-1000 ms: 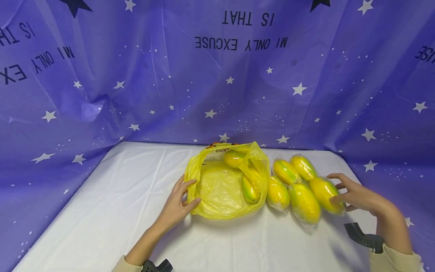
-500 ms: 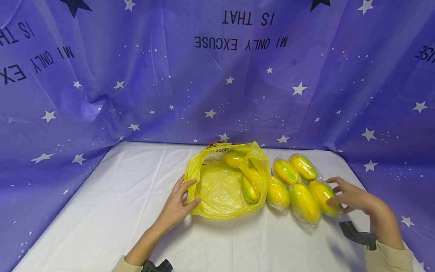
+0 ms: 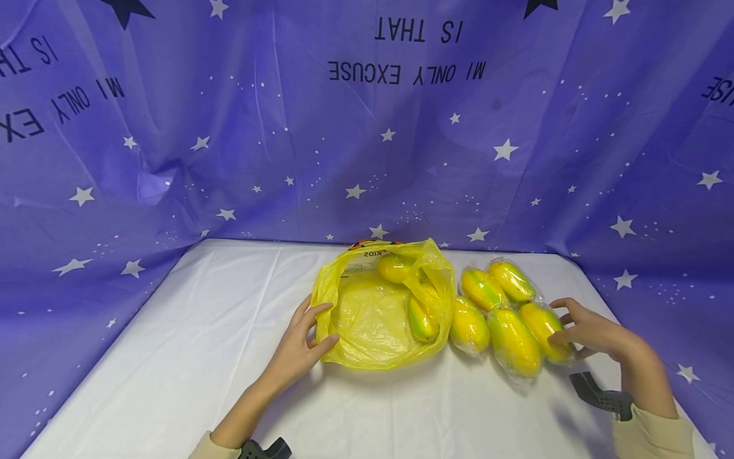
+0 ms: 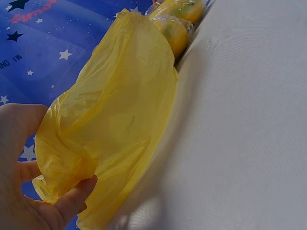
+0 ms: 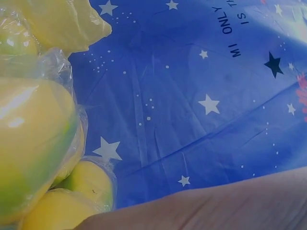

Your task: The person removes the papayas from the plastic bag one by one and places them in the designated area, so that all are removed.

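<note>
A yellow plastic bag [image 3: 373, 358] lies with its mouth wide, and two plastic-wrapped mangoes show inside: one at the back [image 3: 394, 269], one at the right [image 3: 422, 324]. My left hand [image 3: 299, 343] holds the bag's left edge; in the left wrist view the thumb and fingers bend round the thin film [image 4: 120, 110]. To the right of the bag, several wrapped mangoes sit close together. My right hand [image 3: 595, 330] grips the rightmost mango [image 3: 539, 319], thumb on its near side. Wrapped mangoes [image 5: 33, 139] fill the left of the right wrist view, where the fingers are hidden.
A white cloth [image 3: 424, 408] covers the table. Behind and at both sides hangs a purple-blue sheet [image 3: 309, 153] printed with stars and words. One mango [image 3: 469, 325] lies right against the bag's right side.
My right hand has shifted slightly left with the rightmost mango, bringing it closer to the mango beside it. The left hand and the bag have not moved.
</note>
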`<control>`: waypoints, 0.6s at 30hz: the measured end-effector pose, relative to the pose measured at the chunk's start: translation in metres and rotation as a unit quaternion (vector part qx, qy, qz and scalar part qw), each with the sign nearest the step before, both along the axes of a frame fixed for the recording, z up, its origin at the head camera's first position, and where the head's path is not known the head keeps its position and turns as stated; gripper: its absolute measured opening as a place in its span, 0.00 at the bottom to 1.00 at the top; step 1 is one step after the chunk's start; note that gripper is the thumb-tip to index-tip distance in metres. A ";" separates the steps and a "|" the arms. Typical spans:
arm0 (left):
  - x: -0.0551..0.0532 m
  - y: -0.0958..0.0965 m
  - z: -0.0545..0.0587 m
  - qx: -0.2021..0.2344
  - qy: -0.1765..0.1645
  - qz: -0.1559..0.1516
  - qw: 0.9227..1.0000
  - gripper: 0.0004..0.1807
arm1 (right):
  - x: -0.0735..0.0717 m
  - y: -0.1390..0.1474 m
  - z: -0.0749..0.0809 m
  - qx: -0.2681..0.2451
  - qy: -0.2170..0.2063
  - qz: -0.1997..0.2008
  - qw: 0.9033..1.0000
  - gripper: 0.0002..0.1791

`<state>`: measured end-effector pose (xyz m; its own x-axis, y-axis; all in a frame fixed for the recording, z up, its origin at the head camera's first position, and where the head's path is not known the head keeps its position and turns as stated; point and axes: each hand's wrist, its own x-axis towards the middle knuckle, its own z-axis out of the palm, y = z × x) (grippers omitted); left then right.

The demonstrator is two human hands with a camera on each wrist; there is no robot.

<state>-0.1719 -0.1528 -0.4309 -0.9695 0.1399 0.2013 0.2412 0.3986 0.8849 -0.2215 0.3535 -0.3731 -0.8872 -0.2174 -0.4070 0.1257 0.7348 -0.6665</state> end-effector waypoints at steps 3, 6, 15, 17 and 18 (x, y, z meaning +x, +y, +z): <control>0.000 0.000 0.000 -0.003 -0.003 0.003 1.000 0.30 | 0.000 -0.001 0.001 0.009 -0.001 0.001 1.000 0.43; -0.006 -0.003 -0.011 -0.003 0.000 0.003 1.000 0.31 | 0.001 -0.001 0.002 0.016 -0.002 0.001 1.000 0.44; -0.006 -0.003 -0.012 -0.002 -0.005 0.005 1.000 0.31 | 0.000 0.001 0.002 0.017 -0.001 0.006 1.000 0.44; -0.006 -0.003 -0.012 -0.003 -0.006 0.005 1.000 0.31 | 0.000 0.001 0.001 0.018 0.002 0.005 1.000 0.45; -0.006 -0.003 -0.013 -0.003 -0.006 0.005 1.000 0.31 | 0.000 0.001 0.001 0.019 0.004 0.005 1.000 0.45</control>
<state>-0.1783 -0.1560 -0.4434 -0.9730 0.1319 0.1894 0.2274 0.4067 0.8848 -0.2212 0.3547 -0.3716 -0.8887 -0.2110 -0.4071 0.1122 0.7607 -0.6393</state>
